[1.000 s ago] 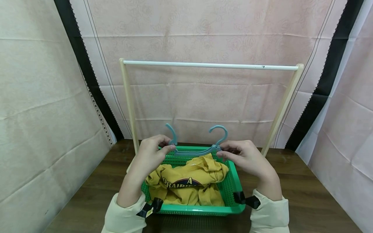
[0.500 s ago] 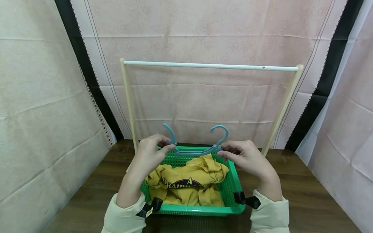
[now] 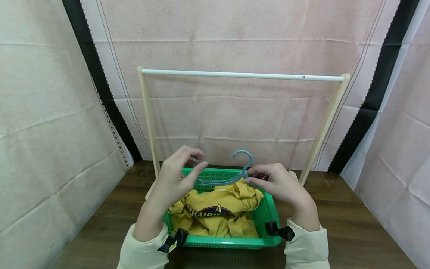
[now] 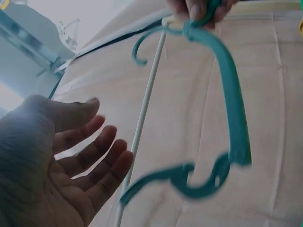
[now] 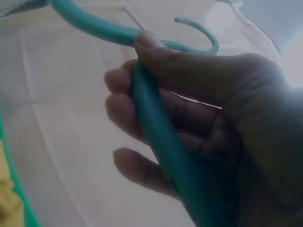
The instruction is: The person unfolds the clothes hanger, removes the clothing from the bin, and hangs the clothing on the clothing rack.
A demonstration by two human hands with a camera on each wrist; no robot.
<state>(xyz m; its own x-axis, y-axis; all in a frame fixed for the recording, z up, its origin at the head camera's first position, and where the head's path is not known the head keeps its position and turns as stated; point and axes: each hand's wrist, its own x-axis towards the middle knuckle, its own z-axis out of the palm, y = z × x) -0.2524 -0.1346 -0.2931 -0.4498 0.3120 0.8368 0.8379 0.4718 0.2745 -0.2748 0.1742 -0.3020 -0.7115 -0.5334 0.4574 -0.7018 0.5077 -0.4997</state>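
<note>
Head view: right hand [image 3: 277,183] pinches the curved blue plastic hanger [image 3: 220,183], left hand [image 3: 176,177] is loosely spread, crumpled yellow cloth shirt [image 3: 221,200] still off it.

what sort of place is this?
Probably a makeshift tabletop booth rather than a real laundry room: pale patterned sheets close in the wood-grain table, with a white-railed clothes rack and a green plastic basket holding yellow clothing.

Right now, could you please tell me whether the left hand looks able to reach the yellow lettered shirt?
Probably yes: the left hand is empty, and nothing seems to lie on the yellow lettered shirt in the open green basket.
</note>
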